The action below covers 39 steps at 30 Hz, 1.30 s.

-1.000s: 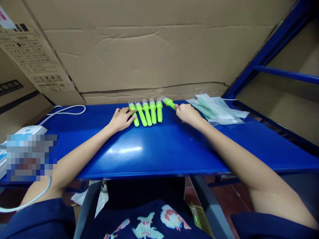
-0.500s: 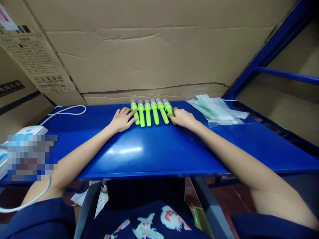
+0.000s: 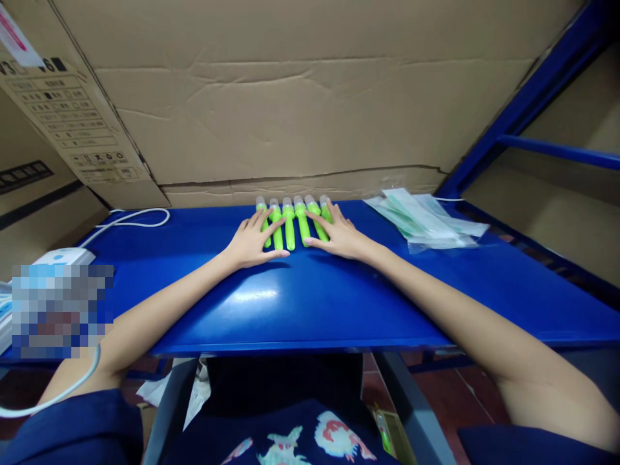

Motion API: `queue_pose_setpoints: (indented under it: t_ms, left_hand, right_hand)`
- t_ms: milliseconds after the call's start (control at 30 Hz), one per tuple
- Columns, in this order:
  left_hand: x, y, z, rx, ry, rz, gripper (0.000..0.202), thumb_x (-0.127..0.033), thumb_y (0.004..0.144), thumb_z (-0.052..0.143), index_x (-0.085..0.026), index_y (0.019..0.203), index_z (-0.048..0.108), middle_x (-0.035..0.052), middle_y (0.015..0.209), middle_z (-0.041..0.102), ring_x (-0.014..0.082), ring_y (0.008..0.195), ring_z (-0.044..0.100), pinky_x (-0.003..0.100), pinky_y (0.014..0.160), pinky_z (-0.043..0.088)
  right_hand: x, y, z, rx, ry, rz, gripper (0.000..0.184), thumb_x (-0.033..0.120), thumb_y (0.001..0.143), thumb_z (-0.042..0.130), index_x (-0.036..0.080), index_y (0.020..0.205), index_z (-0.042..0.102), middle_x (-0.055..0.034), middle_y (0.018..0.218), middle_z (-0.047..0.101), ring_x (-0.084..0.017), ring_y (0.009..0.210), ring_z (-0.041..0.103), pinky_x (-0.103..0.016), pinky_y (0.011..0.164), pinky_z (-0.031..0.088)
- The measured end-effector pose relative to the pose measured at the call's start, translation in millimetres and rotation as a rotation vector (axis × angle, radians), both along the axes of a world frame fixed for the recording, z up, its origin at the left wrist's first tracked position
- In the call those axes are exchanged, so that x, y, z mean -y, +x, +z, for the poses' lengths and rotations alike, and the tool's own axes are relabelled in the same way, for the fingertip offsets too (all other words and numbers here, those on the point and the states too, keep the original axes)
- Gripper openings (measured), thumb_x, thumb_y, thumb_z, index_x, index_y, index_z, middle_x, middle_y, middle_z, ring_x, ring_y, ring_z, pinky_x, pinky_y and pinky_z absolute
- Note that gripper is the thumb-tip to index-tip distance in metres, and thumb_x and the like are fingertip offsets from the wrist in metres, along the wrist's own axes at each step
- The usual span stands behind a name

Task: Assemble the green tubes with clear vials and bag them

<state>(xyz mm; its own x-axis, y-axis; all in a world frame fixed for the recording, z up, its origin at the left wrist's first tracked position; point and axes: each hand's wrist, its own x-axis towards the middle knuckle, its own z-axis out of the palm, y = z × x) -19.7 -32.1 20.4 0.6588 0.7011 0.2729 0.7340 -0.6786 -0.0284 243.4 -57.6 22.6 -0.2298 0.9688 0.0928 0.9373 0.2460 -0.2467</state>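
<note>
Several lime-green sticks [image 3: 289, 231] with clear, rounded tops lie side by side in a row on the blue table [image 3: 310, 303], their tops toward the cardboard. From the left, my left hand [image 3: 248, 244] reaches over the row with fingers spread and extended, covering parts of the leftmost sticks. My right hand [image 3: 343, 237] rests over the rightmost sticks, its fingers also apart; it hides part of the end stick. Neither hand is wrapped around a stick. Whether the fingertips press on them or only hover is hard to tell.
Clear plastic packets [image 3: 429, 219] with pale green and white contents lie on the right. A white power strip [image 3: 62, 257] and a looped white cable [image 3: 145, 217] are on the left. Behind the table stands a cardboard panel [image 3: 310, 123]; a blue metal frame [image 3: 523, 90] rises at right.
My right hand has moved left over the sticks and spread its fingers; before, it was at the end stick. My left hand has moved slightly right, its thumb now further out.
</note>
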Motion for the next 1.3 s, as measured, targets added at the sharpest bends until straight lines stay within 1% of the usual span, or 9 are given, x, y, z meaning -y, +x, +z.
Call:
queue_pose_setpoints:
  t_ms: [100, 200, 333, 400, 567, 867, 1067, 1233, 1300]
  left_hand:
    - [1.2, 11.0, 1.3, -0.022, 0.015, -0.045, 0.095, -0.080, 0.082, 0.051, -0.028, 0.159, 0.028, 0.0144, 0.168, 0.015, 0.0408, 0.154, 0.014, 0.059, 0.119, 0.022]
    - [-3.2, 20.3, 2.1, -0.059, -0.002, -0.081, 0.095, -0.080, 0.083, 0.051, -0.030, 0.159, 0.025, 0.0111, 0.168, 0.015, 0.0410, 0.155, 0.010, 0.062, 0.120, 0.016]
    - [-12.9, 26.5, 1.5, -0.048, -0.107, -0.065, 0.093, -0.076, 0.087, 0.047, -0.026, 0.161, 0.019, 0.0096, 0.168, 0.012, 0.0409, 0.155, 0.008, 0.066, 0.120, 0.013]
    - [-16.6, 25.9, 0.1, -0.041, -0.181, -0.053, 0.090, -0.073, 0.091, 0.044, -0.023, 0.161, 0.018, 0.0103, 0.168, 0.014, 0.0407, 0.155, 0.009, 0.067, 0.120, 0.013]
    - [-22.1, 12.7, -4.9, -0.022, -0.227, -0.049, 0.089, -0.073, 0.092, 0.039, -0.019, 0.161, 0.020, 0.0096, 0.167, 0.017, 0.0392, 0.156, 0.007, 0.064, 0.122, 0.014]
    - [-36.0, -11.1, -8.6, 0.002, -0.235, 0.017, 0.086, -0.073, 0.094, 0.033, -0.020, 0.161, 0.020, 0.0100, 0.167, 0.018, 0.0403, 0.155, 0.008, 0.068, 0.120, 0.016]
    - [-40.1, -16.3, -7.5, 0.011, -0.227, -0.021, 0.086, -0.072, 0.094, 0.035, -0.020, 0.160, 0.021, 0.0124, 0.166, 0.022, 0.0385, 0.156, 0.009, 0.066, 0.120, 0.016]
    - [-38.1, -19.7, -5.4, -0.027, -0.201, -0.032, 0.085, -0.072, 0.094, 0.036, -0.021, 0.160, 0.021, 0.0119, 0.166, 0.024, 0.0348, 0.156, 0.013, 0.063, 0.122, 0.014]
    - [-36.0, -20.1, -5.1, -0.036, -0.163, -0.027, 0.081, -0.071, 0.094, 0.038, -0.023, 0.159, 0.026, 0.0113, 0.164, 0.028, 0.0328, 0.155, 0.018, 0.061, 0.122, 0.015]
  right_hand:
    - [-2.5, -4.4, -4.0, 0.039, -0.016, 0.110, 0.088, 0.078, 0.087, 0.046, 0.038, 0.161, 0.019, -0.0080, 0.170, -0.010, -0.045, 0.153, -0.006, -0.072, 0.115, 0.014]
    - [-5.5, -7.7, -7.6, 0.096, -0.027, 0.141, 0.089, 0.076, 0.088, 0.047, 0.035, 0.162, 0.019, -0.0107, 0.169, -0.008, -0.043, 0.153, -0.004, -0.070, 0.116, 0.012]
    - [-11.3, -9.0, -12.0, 0.136, -0.008, 0.189, 0.082, 0.072, 0.093, 0.042, 0.032, 0.161, 0.023, -0.0156, 0.168, 0.014, -0.043, 0.153, 0.009, -0.069, 0.115, 0.020]
    - [-15.8, -9.3, -15.0, 0.151, 0.020, 0.227, 0.078, 0.069, 0.095, 0.040, 0.030, 0.161, 0.025, -0.0167, 0.166, 0.020, -0.044, 0.153, 0.013, -0.069, 0.114, 0.024]
    - [-26.6, -17.0, -20.1, 0.153, 0.030, 0.287, 0.075, 0.063, 0.098, 0.042, 0.027, 0.162, 0.023, -0.0172, 0.167, 0.017, -0.044, 0.153, 0.012, -0.066, 0.114, 0.027]
    - [-31.3, -41.6, -8.7, 0.112, -0.058, 0.327, 0.075, 0.062, 0.097, 0.044, 0.028, 0.161, 0.026, -0.0155, 0.168, 0.015, -0.045, 0.153, 0.008, -0.068, 0.115, 0.023]
    - [-31.1, -42.6, -5.5, 0.072, -0.083, 0.314, 0.077, 0.064, 0.096, 0.046, 0.027, 0.160, 0.028, -0.0140, 0.168, 0.013, -0.043, 0.153, 0.003, -0.064, 0.119, 0.019]
    - [-36.6, -33.9, -3.2, -0.046, -0.065, 0.256, 0.073, 0.068, 0.098, 0.031, 0.030, 0.161, 0.025, -0.0107, 0.169, 0.011, -0.039, 0.155, 0.005, -0.072, 0.116, 0.016]
    - [-44.1, -22.0, -1.1, -0.104, 0.012, 0.219, 0.071, 0.065, 0.100, 0.025, 0.026, 0.160, 0.029, -0.0116, 0.168, 0.015, -0.036, 0.155, 0.010, -0.069, 0.117, 0.018]
